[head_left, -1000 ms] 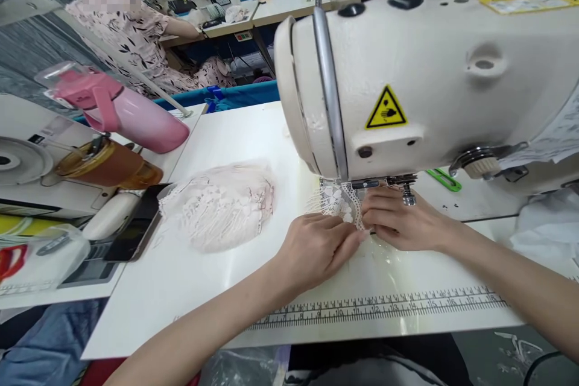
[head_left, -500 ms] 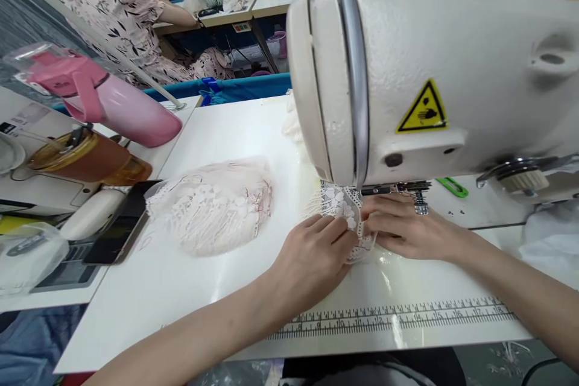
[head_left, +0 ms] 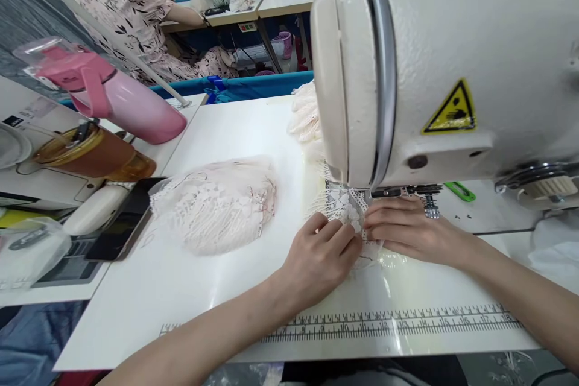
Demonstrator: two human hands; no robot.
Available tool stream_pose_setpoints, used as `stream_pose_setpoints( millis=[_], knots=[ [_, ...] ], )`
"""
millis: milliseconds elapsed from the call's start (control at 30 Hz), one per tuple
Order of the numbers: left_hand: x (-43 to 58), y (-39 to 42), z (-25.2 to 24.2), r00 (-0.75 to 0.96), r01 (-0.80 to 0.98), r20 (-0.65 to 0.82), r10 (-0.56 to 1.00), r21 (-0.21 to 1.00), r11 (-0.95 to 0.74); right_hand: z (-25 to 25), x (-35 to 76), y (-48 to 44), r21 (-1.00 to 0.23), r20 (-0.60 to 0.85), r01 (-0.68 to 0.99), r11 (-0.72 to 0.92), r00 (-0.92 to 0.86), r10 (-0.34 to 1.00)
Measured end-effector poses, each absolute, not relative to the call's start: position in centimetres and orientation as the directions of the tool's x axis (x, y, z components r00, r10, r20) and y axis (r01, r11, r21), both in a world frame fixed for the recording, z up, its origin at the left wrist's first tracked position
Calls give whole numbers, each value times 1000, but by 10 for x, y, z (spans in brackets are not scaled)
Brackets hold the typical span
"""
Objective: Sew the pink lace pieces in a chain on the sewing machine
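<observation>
A strip of white lace fabric (head_left: 346, 208) lies on the sewing table beneath the head of a white sewing machine (head_left: 434, 78). My left hand (head_left: 321, 259) is closed on the near left part of the lace, its fingers curled and knuckles up. From the right, my right hand (head_left: 407, 232) reaches under the machine head. Its fingers lie close together, gripping the lace's right edge, with the thumb hidden. The metal presser-foot parts (head_left: 407, 192) sit just above the right fingers; the needle point is hidden. Left of my hands rests a pile of pale lace pieces (head_left: 217, 208).
A printed ruler (head_left: 362, 325) runs along the table's front edge. More pale fabric (head_left: 306, 111) lies behind the machine head. At left are a pink bottle (head_left: 136, 105), a brown drink cup (head_left: 99, 154) and a phone (head_left: 122, 220). A green thread snipper (head_left: 460, 190) lies right. Another person (head_left: 122, 18) sits beyond.
The view has shifted slightly, so the machine appears farther right. My right fingers have straightened along the lace, and my left hand has shifted slightly while staying on it.
</observation>
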State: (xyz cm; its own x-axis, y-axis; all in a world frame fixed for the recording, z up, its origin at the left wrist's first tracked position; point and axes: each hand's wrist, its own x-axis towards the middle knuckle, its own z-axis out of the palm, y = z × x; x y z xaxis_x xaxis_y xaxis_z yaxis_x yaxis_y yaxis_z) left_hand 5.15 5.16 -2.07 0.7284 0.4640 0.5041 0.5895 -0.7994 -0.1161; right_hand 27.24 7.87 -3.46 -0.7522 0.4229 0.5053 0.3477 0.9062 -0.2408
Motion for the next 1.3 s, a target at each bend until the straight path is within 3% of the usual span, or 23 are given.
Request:
stream_pose_setpoints(
  millis=[100,333,933,1200,1300],
  knots=[
    [50,53,-22,740,564,526,419,-148,-812,-36,275,79,-275,534,313,909,-737,415],
    [44,57,-27,784,507,411,464,7,-862,-42,274,77,-274,489,399,875,-726,484],
    [47,56,-29,769,550,389,507,1,-835,-34,273,75,-118,585,486,866,-671,456],
    [51,55,-32,743,565,412,528,37,-824,-39,277,81,-251,544,479,841,-649,532],
    [53,57,-33,736,567,420,532,47,-822,-40,278,81,-198,524,549,812,-641,561]
  ],
)
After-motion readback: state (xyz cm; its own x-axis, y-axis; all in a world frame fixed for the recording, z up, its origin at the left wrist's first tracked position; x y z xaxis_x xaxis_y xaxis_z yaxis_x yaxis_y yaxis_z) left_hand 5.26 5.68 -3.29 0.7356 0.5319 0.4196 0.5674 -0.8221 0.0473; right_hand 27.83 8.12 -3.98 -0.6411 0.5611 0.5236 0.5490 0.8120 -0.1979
